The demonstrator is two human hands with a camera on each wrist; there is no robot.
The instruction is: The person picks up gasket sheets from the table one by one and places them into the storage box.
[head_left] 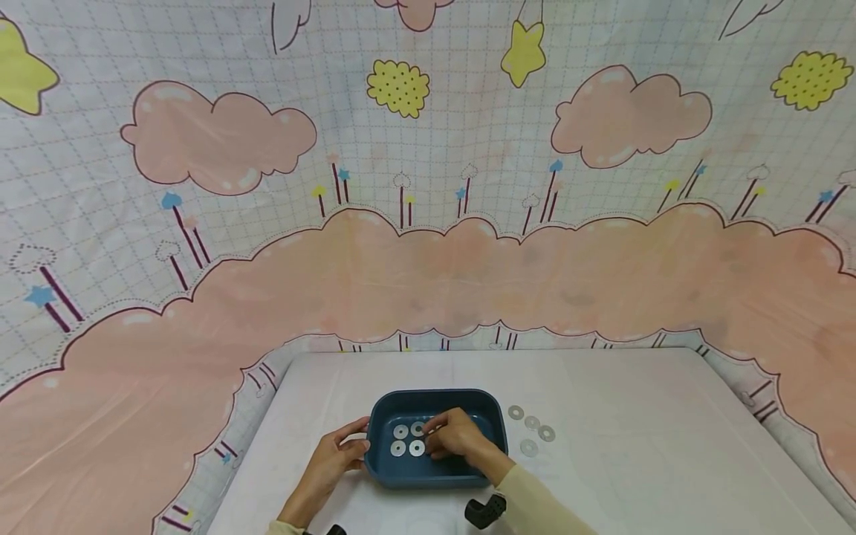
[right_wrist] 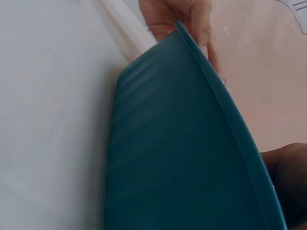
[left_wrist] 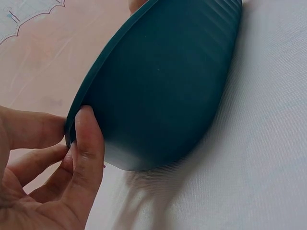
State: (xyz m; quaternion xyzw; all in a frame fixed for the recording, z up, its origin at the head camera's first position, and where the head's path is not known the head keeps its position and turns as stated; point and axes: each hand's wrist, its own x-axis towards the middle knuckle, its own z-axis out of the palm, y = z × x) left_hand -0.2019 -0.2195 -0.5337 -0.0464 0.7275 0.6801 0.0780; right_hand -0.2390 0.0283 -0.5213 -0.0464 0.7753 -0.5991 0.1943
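In the head view, a shallow blue tray (head_left: 438, 481) stands on a white counter (head_left: 635, 446), and a person's two hands work at it, apart from each other. The left hand (head_left: 336, 455) holds the tray at its left end. The right hand (head_left: 458, 435) reaches over the near wall, its bent fingertips low inside, beside a group of four metal washers (head_left: 417, 452) set in two rows of two. Whether those fingertips pinch a washer cannot be told.

Four loose washers (head_left: 546, 438) lie on the counter just beyond the tray's right end, three in a slanting line and one nearer the person. Only the head view shows any washers; the tray's wall fills much of both wrist views.

The left wrist view gives what the head view hides: the left hand pinches the rim, one digit flat against the outer wall just under the lip. The right wrist view shows the ribbed outer side of the tray, the left hand at its far end, and a dark part of the right hand at the picture's edge, its fingertips hidden.
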